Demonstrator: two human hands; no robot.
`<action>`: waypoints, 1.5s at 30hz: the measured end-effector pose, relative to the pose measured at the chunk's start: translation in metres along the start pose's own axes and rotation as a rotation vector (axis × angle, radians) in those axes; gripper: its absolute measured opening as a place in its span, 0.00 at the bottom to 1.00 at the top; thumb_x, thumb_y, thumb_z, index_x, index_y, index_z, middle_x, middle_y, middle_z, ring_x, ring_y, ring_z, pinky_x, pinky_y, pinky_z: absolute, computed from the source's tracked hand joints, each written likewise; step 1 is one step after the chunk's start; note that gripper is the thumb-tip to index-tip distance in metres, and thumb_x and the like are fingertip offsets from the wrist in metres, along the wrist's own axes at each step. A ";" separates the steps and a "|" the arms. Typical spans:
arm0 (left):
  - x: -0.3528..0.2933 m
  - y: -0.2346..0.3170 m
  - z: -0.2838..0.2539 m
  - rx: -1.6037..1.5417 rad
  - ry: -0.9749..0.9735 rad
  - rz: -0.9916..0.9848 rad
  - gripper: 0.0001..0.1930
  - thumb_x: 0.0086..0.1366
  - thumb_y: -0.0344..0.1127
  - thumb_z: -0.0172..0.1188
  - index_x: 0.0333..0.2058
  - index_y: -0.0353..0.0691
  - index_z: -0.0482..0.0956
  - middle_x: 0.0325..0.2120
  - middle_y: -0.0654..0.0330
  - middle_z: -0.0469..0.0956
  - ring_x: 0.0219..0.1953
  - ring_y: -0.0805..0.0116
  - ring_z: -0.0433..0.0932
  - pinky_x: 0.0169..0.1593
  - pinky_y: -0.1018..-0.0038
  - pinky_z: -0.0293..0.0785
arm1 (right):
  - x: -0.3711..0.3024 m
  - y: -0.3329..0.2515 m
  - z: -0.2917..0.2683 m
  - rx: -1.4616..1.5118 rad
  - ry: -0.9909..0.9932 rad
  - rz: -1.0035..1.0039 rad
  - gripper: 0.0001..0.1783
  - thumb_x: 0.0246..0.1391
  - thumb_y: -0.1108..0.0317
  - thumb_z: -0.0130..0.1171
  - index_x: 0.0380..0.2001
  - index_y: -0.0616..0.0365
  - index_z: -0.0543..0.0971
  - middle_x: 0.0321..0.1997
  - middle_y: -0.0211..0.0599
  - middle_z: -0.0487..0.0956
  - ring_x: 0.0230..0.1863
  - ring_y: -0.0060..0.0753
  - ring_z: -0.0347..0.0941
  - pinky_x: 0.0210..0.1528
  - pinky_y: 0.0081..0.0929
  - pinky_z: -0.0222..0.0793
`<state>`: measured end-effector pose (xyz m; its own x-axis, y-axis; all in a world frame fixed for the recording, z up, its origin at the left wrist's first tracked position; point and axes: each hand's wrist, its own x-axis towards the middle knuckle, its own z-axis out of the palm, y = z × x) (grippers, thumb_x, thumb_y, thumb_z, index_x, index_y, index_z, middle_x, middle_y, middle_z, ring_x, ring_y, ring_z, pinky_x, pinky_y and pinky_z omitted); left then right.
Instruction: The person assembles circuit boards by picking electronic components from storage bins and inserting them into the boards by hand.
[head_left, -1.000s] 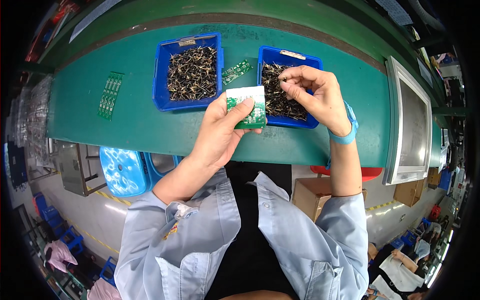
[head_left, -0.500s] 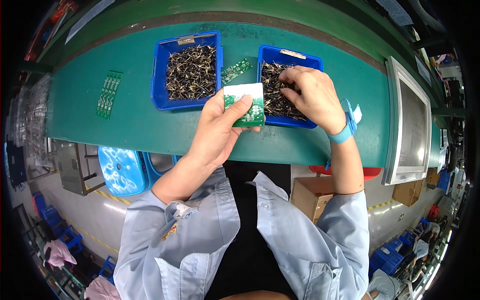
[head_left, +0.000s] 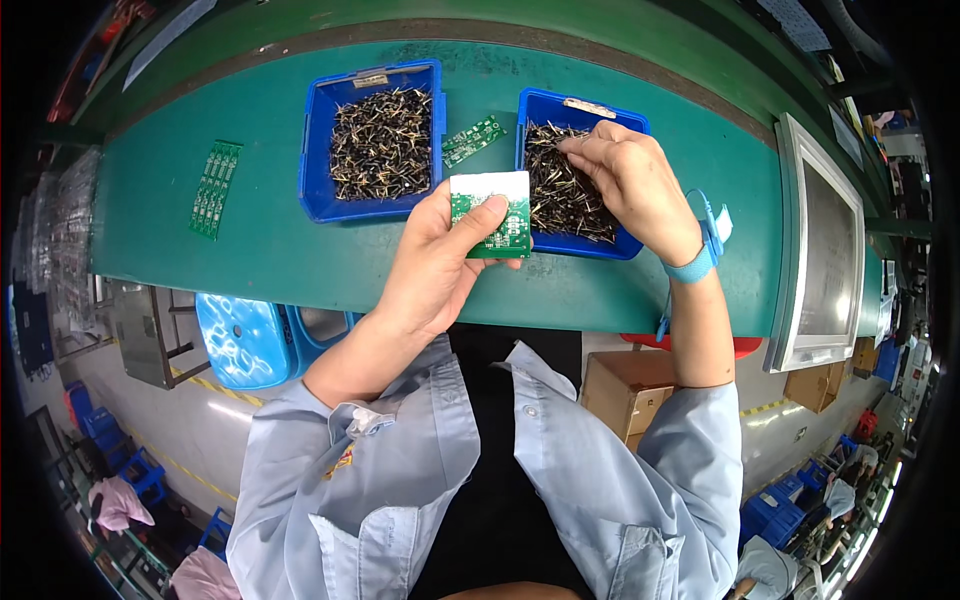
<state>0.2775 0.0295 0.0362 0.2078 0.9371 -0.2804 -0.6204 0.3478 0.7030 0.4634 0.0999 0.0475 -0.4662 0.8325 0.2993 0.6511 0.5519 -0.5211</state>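
My left hand (head_left: pixel 432 248) grips a green circuit board (head_left: pixel 507 232), thumb across its face and fingers beneath. Glare whitens the board's far part. Over the right blue bin (head_left: pixel 628 122), my right hand (head_left: pixel 632 180) has its thumb and fingertips pinched together; a component may be between them, but it is too small to make out. That bin holds many small dark electronic components with pale metal leads (head_left: pixel 560 190). A blue wrist strap (head_left: pixel 692 266) circles my right wrist. Similar parts (head_left: pixel 381 145) fill the left blue bin (head_left: pixel 318 170).
One green board strip (head_left: pixel 473 141) lies between the bins, another strip (head_left: pixel 215 190) at the table's left. A grey-framed panel (head_left: pixel 795 245) stands at the right end of the green table (head_left: pixel 270 262). Below are a blue stool (head_left: pixel 240 340) and a cardboard box (head_left: pixel 628 385).
My right hand has shifted slightly right within the bin area, and its thumb and fingers have closed into a pinch. The left hand still holds the board, almost unmoved.
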 end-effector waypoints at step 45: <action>-0.002 -0.006 0.000 0.014 -0.178 0.105 0.13 0.52 0.24 0.56 0.36 0.31 0.66 0.26 0.55 0.71 0.25 0.71 0.70 0.29 0.82 0.67 | -0.042 -0.044 0.025 1.481 -0.021 0.431 0.03 0.46 0.79 0.54 0.27 0.65 0.74 0.23 0.35 0.73 0.24 0.20 0.68 0.26 0.10 0.62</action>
<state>0.2807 0.0252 0.0325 0.2734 0.9580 -0.0862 -0.6355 0.2471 0.7315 0.4397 0.0393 0.0374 -0.4216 0.9031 -0.0817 -0.4183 -0.2736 -0.8661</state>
